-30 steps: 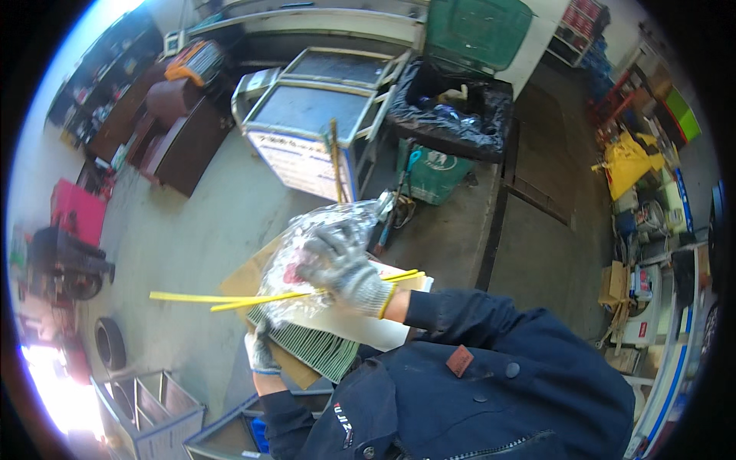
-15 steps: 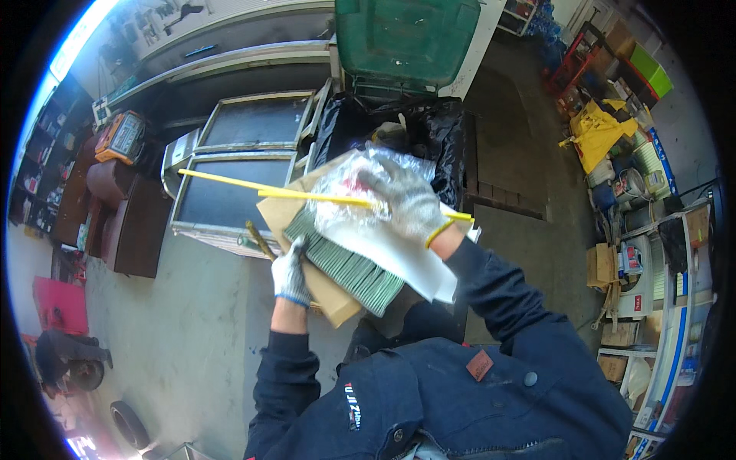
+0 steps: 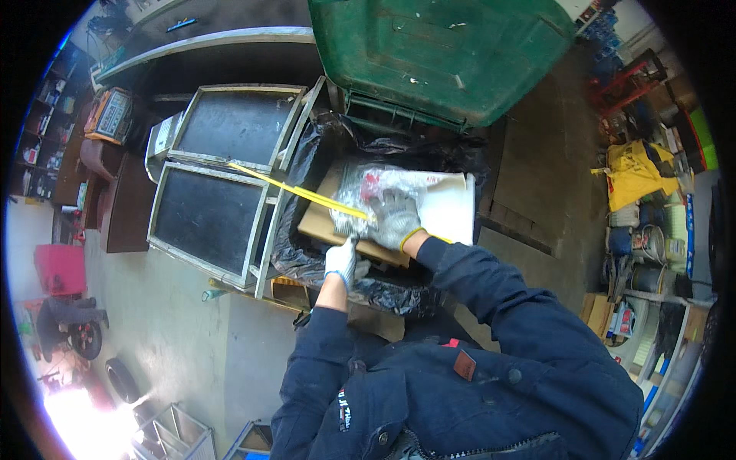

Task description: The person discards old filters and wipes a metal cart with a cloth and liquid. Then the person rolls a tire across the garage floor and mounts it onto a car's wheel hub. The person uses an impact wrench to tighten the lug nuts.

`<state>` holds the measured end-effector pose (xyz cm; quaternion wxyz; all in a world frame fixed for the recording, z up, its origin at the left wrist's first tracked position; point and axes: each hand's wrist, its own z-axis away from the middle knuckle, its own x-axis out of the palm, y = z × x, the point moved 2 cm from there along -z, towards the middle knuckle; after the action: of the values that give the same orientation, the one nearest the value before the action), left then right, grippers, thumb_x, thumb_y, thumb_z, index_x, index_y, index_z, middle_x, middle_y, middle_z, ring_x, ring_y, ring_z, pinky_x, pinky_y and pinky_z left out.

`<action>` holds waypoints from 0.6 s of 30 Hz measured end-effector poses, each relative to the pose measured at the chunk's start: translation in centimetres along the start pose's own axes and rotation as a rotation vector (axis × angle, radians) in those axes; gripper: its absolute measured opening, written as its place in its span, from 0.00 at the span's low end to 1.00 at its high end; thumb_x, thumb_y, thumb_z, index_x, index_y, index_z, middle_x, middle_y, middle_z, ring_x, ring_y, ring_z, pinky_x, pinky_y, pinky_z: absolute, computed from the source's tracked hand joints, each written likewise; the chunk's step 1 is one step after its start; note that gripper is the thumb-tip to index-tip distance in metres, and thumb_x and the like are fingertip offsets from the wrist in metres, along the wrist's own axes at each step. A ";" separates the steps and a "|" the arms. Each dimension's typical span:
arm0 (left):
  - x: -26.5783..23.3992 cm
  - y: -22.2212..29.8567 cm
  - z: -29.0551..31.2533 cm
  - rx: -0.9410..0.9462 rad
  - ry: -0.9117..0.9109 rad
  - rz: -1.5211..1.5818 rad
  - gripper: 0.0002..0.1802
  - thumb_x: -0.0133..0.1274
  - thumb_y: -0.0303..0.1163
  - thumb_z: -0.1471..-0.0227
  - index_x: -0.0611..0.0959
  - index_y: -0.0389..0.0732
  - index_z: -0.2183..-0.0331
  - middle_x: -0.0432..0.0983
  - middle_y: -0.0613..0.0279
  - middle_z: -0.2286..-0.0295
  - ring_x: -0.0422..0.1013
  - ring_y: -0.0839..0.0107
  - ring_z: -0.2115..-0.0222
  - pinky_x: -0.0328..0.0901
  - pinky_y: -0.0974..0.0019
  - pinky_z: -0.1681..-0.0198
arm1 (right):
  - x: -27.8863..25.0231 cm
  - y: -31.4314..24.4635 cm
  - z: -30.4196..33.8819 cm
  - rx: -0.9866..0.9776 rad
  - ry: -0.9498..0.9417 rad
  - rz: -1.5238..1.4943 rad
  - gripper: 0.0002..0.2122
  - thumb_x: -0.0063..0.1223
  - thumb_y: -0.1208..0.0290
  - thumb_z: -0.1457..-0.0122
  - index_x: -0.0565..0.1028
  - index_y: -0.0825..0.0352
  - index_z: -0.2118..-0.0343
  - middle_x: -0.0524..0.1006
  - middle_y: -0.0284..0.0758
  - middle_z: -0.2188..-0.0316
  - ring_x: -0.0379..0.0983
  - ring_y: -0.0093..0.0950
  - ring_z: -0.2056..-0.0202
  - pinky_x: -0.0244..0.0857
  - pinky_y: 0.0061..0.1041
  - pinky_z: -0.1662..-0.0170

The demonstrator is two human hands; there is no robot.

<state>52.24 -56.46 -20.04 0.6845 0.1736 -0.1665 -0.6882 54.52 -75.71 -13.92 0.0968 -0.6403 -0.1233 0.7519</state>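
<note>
My left hand (image 3: 344, 262), in a white glove, grips the near edge of a brown cardboard piece (image 3: 316, 224). A small part of a grey-green pleated filter (image 3: 346, 225) shows by its thumb. My right hand (image 3: 395, 218), in a grey-white glove, is closed over crumpled clear plastic wrap (image 3: 389, 182), beside a white carton (image 3: 451, 211). Long yellow strips (image 3: 307, 195) stick out to the left from under the right hand. The whole bundle is inside the mouth of a bin lined with a black bag (image 3: 307, 259). The right fingertips are partly hidden in the wrap.
The bin's green lid (image 3: 437, 57) stands open at the far side. Metal-framed dark panels (image 3: 207, 218) adjoin the bin on the left. A yellow cloth (image 3: 640, 172) and cluttered shelves are at right. A person (image 3: 61, 322) crouches by a wheel at far left.
Both hands have lowered the bundle into the bin's mouth. More of the pleated filter was visible before; the wrap and right hand now cover most of it. The bin appears nearer.
</note>
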 end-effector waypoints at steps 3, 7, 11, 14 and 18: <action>-2.0 0.2 1.3 0.192 -0.018 -0.334 0.26 0.61 0.44 0.33 0.84 0.23 0.56 0.86 0.46 0.70 0.82 0.61 0.77 0.76 0.60 0.77 | 1.3 0.2 0.2 -0.041 -0.254 0.132 0.45 0.57 0.31 0.43 0.64 0.49 0.26 0.60 0.51 0.27 0.56 0.52 0.28 0.51 0.59 0.29; -2.8 0.2 3.2 0.244 -0.020 -0.118 0.20 0.57 0.41 0.30 0.86 0.30 0.53 0.87 0.49 0.72 0.80 0.66 0.81 0.69 0.66 0.82 | 5.2 1.0 -0.9 -0.030 -0.448 0.224 0.54 0.62 0.30 0.45 0.52 0.51 0.20 0.46 0.53 0.21 0.43 0.54 0.22 0.44 0.63 0.26; -3.4 0.1 4.0 0.203 0.077 -0.064 0.19 0.55 0.40 0.29 0.86 0.33 0.51 0.88 0.50 0.70 0.78 0.65 0.85 0.68 0.68 0.84 | 11.0 2.6 -3.9 -0.054 -0.449 0.200 0.53 0.61 0.33 0.43 0.52 0.57 0.20 0.43 0.52 0.20 0.40 0.54 0.21 0.41 0.63 0.25; -3.0 -0.4 4.3 0.208 0.104 -0.043 0.17 0.56 0.36 0.31 0.85 0.31 0.52 0.87 0.53 0.70 0.77 0.69 0.84 0.70 0.66 0.81 | 14.2 3.0 -4.4 -0.059 -0.494 0.233 0.54 0.60 0.30 0.43 0.53 0.58 0.21 0.46 0.51 0.20 0.42 0.52 0.21 0.42 0.61 0.24; -2.7 -1.1 4.7 0.314 0.144 -0.052 0.17 0.57 0.35 0.31 0.85 0.32 0.50 0.87 0.55 0.70 0.77 0.72 0.82 0.71 0.68 0.79 | 12.4 3.0 -5.0 -0.127 -0.393 0.256 0.48 0.60 0.34 0.39 0.60 0.61 0.23 0.53 0.49 0.22 0.51 0.52 0.24 0.53 0.56 0.28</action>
<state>49.10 -53.77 -16.30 0.6411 0.3315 -0.2177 -0.6571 57.50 -74.50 -27.25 -0.0655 -0.4970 -0.1048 0.8589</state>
